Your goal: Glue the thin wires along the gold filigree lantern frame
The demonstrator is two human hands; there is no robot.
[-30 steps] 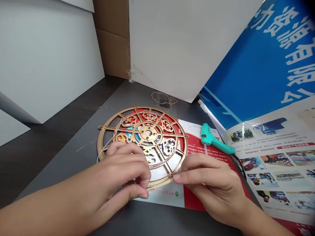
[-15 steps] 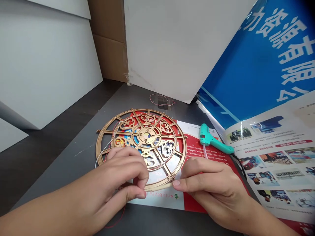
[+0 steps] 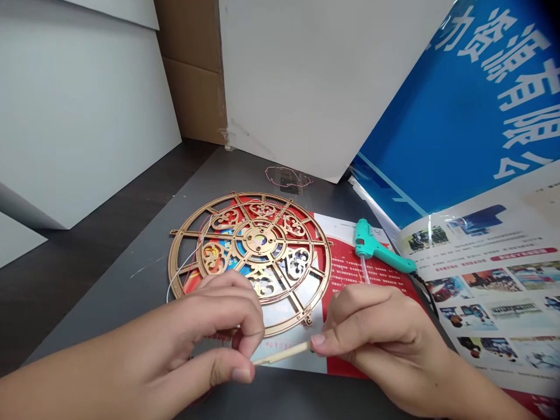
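Between my two hands a thin pale wooden strip (image 3: 284,354) spans the gap, held up in front of the wheel's near rim. My left hand (image 3: 219,326) pinches its left end between thumb and fingers. The other end is pinched by my right hand (image 3: 371,326), fingers curled in. Just beyond lies a round wooden wheel frame (image 3: 292,297) with spokes, scroll ornaments and a ringed hub. Thin white and red wires run along it. My left hand covers part of its near left side.
Under the wheel lie red and white printed sheets (image 3: 345,262). A turquoise glue gun (image 3: 380,251) rests at right, beside a photo-covered printed sheet (image 3: 494,280). A thin wire loop (image 3: 289,177) lies farther back. White panels (image 3: 324,76) and a blue banner (image 3: 437,128) stand behind.
The wooden strip has come away from the wheel's near rim toward me and now slants, its left end lower. Both hands still pinch it.
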